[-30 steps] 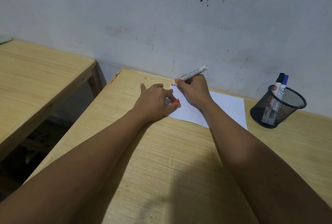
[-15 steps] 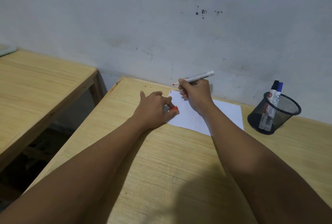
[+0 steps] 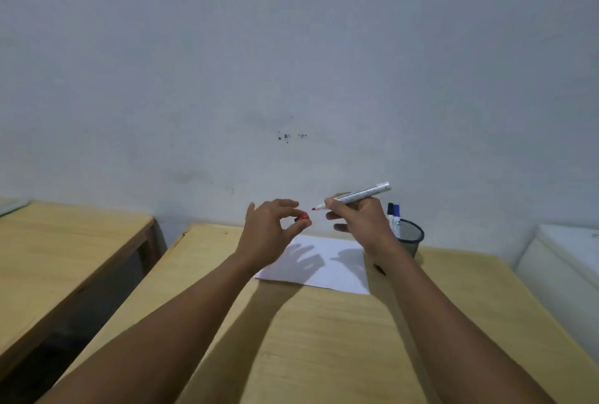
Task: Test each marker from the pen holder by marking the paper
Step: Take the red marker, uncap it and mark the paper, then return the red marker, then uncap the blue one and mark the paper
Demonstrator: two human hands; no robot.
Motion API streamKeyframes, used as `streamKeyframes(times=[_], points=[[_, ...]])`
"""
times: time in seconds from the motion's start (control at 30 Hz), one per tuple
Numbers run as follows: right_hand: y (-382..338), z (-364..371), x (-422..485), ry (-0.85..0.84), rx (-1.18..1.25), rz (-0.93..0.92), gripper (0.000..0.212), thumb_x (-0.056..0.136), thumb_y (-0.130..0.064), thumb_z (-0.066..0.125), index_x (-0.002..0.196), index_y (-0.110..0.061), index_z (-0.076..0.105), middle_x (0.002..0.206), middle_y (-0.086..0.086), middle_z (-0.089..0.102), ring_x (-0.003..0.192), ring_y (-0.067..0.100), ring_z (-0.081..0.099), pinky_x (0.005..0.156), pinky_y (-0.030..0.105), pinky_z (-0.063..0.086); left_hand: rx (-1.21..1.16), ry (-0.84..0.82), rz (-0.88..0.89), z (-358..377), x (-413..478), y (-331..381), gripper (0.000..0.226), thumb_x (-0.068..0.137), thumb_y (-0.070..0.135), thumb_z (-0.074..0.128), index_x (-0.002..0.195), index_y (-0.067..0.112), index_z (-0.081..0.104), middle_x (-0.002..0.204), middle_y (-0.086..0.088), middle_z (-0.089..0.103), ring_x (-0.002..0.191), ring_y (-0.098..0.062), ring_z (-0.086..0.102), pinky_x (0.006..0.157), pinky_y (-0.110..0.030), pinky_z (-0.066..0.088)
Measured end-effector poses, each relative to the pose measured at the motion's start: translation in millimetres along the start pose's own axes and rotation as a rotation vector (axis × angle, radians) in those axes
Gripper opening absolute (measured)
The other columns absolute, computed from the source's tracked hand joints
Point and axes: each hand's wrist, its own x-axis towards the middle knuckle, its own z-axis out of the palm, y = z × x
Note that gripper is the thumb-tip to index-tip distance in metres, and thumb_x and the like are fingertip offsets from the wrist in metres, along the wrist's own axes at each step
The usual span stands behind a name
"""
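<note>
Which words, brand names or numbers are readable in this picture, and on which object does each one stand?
No text can be read here.
Red marker in the right hand: dark print runs along the barrel, too small and blurred to read.
Markers in the mesh pen holder: a blue printed label shows on one white barrel, not legible.
Paper, red cap in the left hand: no writing visible.

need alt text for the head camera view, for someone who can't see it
Above a sheet of paper on a wooden desk, the right hand holds an uncapped red marker, tip pointing at the red cap pinched in the left hand. A mesh pen holder with two more markers stands behind the right hand.
</note>
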Motion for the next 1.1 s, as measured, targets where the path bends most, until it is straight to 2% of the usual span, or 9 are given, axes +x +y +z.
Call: streamKeyframes(times=[0.3,0.5,0.67,0.73,0.8,0.83,0.93,1.0,1.1], points=[[-73,-59,-54,0.045,-0.036,-0.139,0.012,0.094,-0.025,0.073,0.087,-0.018,0.079,0.099,0.011,0.080,0.092,0.022,0.075,0.093,0.051,0.058,-0.150,0.085,0.205,-17,17,106,0.031,0.081,0.057,0.067,0.096,0.032,0.077,0.108,0.011,0.075,0.099,-0.008,0.066,0.097,-0.054,0.044],[-89,-69,-72,0.152,-0.028,-0.111,0.022,0.094,-0.035,0.072,0.086,-0.016,0.080,0.093,0.005,0.082,0.100,0.020,0.075,0.094,0.052,0.058,0.007,0.232,0.353,-13,10,149,0.011,0.082,0.034,0.077,0.089,0.026,0.076,0.088,0.009,0.074,0.087,-0.012,0.065,0.113,-0.055,0.029],[-87,-78,-78,0.155,0.069,0.105,0.033,0.087,-0.045,0.076,0.095,-0.013,0.080,0.099,0.003,0.081,0.109,0.026,0.071,0.101,0.054,0.051,0.188,0.213,0.414,-7,15,153,0.014,0.083,0.042,0.073,0.089,0.030,0.074,0.086,0.012,0.072,0.087,-0.008,0.065,0.114,-0.057,0.028],[-81,-81,-75,0.234,0.118,0.179,0.070,0.075,-0.057,0.083,0.125,-0.010,0.068,0.132,0.008,0.070,0.121,0.030,0.065,0.107,0.054,0.048,0.142,0.130,0.332,-8,23,161,0.017,0.084,0.047,0.070,0.092,0.033,0.074,0.093,0.014,0.073,0.091,-0.004,0.064,0.116,-0.050,0.026],[-78,-82,-73,0.377,0.118,0.206,0.123,0.064,-0.066,0.087,0.159,-0.017,0.027,0.161,0.010,0.037,0.141,0.033,0.047,0.113,0.054,0.042,0.005,0.037,0.242,-8,33,169,0.018,0.081,0.046,0.074,0.091,0.032,0.076,0.092,0.015,0.075,0.086,0.001,0.065,0.105,-0.041,0.041],[-77,-84,-71,0.457,0.044,0.181,0.131,0.063,-0.067,0.086,0.163,-0.023,0.015,0.166,0.008,0.024,0.147,0.033,0.038,0.115,0.055,0.039,-0.076,-0.013,0.207,-7,39,172,0.018,0.079,0.044,0.077,0.090,0.030,0.077,0.088,0.015,0.076,0.081,0.003,0.066,0.095,-0.037,0.049],[-69,-97,-64,0.542,-0.364,0.035,0.087,0.074,-0.067,0.078,0.149,-0.036,0.046,0.159,-0.004,0.034,0.145,0.025,0.036,0.109,0.049,0.032,-0.287,-0.144,0.111,1,54,178,0.019,0.077,0.030,0.083,0.091,0.019,0.078,0.080,0.013,0.075,0.073,0.005,0.068,0.074,-0.024,0.056],[-64,-108,-56,0.457,-0.539,-0.056,0.038,0.085,-0.059,0.073,0.119,-0.041,0.069,0.139,-0.015,0.056,0.133,0.015,0.049,0.096,0.041,0.027,-0.422,-0.154,0.048,10,64,180,0.020,0.077,0.023,0.083,0.095,0.014,0.078,0.083,0.009,0.076,0.076,0.003,0.070,0.076,-0.022,0.055],[-62,-117,-47,0.337,-0.602,-0.129,0.011,0.092,-0.046,0.071,0.102,-0.042,0.071,0.109,-0.022,0.070,0.107,0.004,0.059,0.092,0.038,0.026,-0.527,-0.175,0.001,27,76,186,0.023,0.079,0.018,0.081,0.101,0.011,0.077,0.093,0.001,0.078,0.084,-0.005,0.073,0.082,-0.025,0.056]])
